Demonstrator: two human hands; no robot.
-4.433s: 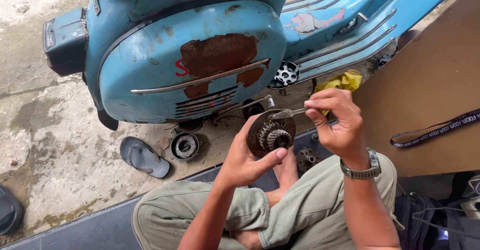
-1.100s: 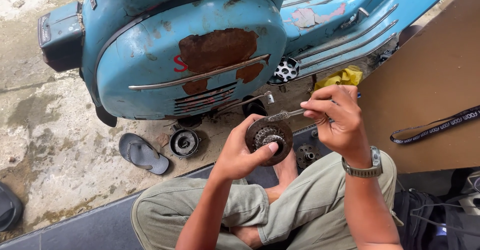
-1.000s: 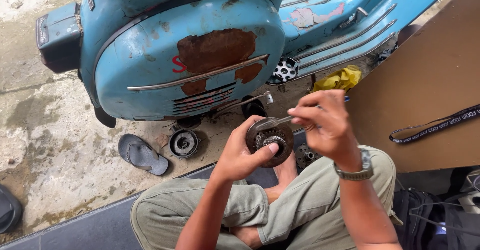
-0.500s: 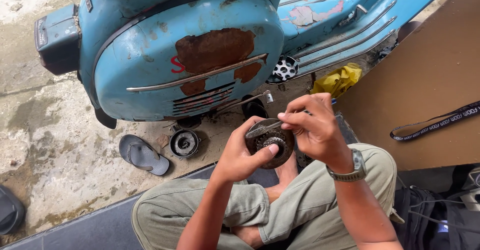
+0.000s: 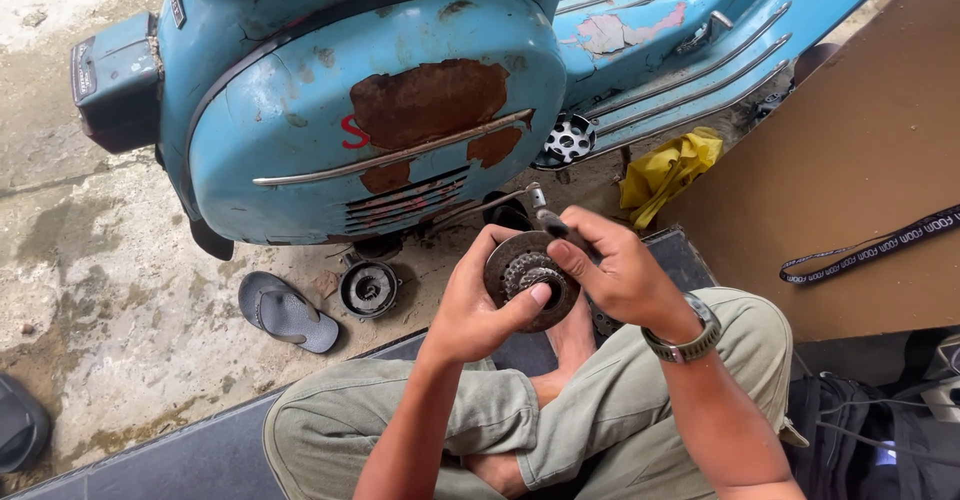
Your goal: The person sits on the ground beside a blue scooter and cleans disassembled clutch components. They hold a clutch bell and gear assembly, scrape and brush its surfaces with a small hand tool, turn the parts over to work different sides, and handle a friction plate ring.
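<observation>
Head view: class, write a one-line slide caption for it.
Seated beside a rusty blue scooter, the left hand holds a round geared part while the right hand works on it.

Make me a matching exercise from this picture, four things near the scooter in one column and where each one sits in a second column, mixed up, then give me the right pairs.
Things
1. round dark metal geared part
2. grey rubber sandal
3. crumpled yellow cloth
4. black printed lanyard strap

Places
A. lying flat on the brown board at right
B. held in the left hand, with the right hand at its centre
C. on the stained concrete floor, beside a round metal housing
D. on the ground under the footboard of the rusty light-blue scooter

Pairs: 1-B, 2-C, 3-D, 4-A
</observation>
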